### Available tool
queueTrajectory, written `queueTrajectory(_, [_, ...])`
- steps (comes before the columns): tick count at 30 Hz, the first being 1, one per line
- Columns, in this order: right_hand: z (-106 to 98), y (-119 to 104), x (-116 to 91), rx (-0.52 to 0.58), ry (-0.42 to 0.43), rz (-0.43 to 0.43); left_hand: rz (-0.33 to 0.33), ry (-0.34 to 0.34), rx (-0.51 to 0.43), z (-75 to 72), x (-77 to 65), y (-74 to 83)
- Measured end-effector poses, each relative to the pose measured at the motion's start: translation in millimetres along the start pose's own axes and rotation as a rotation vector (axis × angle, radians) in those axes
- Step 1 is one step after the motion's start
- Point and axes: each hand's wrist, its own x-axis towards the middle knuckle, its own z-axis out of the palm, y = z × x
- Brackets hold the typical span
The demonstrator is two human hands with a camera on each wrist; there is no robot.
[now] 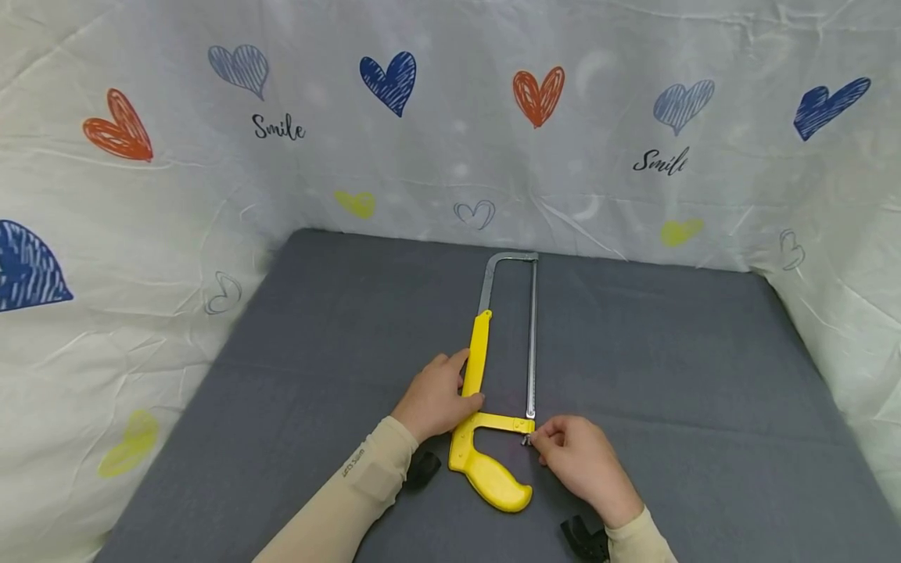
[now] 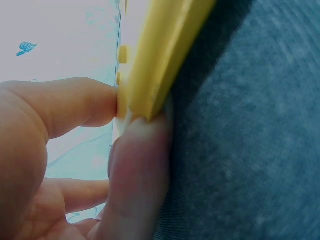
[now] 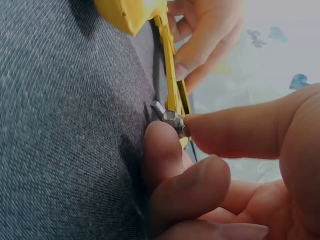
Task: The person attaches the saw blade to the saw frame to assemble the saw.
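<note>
A yellow hacksaw (image 1: 496, 478) lies on the grey cloth, its handle toward me and its metal bow (image 1: 487, 283) pointing away. Along its right side runs the straight blade (image 1: 532, 344). My left hand (image 1: 435, 397) grips the yellow frame above the handle, thumb on one side and fingers on the other. At the blade's near end, my right hand (image 1: 580, 460) pinches a small metal wing nut (image 3: 171, 118) between thumb and forefinger. In the right wrist view the fingertips partly cover the nut. The left wrist view shows the yellow frame (image 2: 160, 55) held close up.
Grey cloth (image 1: 676, 367) covers the table around the saw. A white sheet (image 1: 450, 156) printed with hearts hangs at the back and both sides. Black straps (image 1: 422, 471) sit by both wrists.
</note>
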Motion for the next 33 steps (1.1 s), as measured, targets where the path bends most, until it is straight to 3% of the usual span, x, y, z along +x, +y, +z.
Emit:
queueTrajectory(10, [2,0,0,0.002,0.014,-0.054,0.006,0.003,-0.003,-0.3,0.3,0.8])
queueTrajectory(24, [2,-1,-2,0.000,0.017,-0.060,0.019,0.005,-0.002,-0.2,-1.2,0.7])
queueTrajectory(28, [2,-5,-5,-0.082,0.062,-0.073,0.023,0.009,-0.001,-0.4,-1.6,0.5])
queueTrajectory(33, [5,-16,-13,-0.251,0.192,-0.106,0.023,0.012,0.004,-0.5,-1.7,0.4])
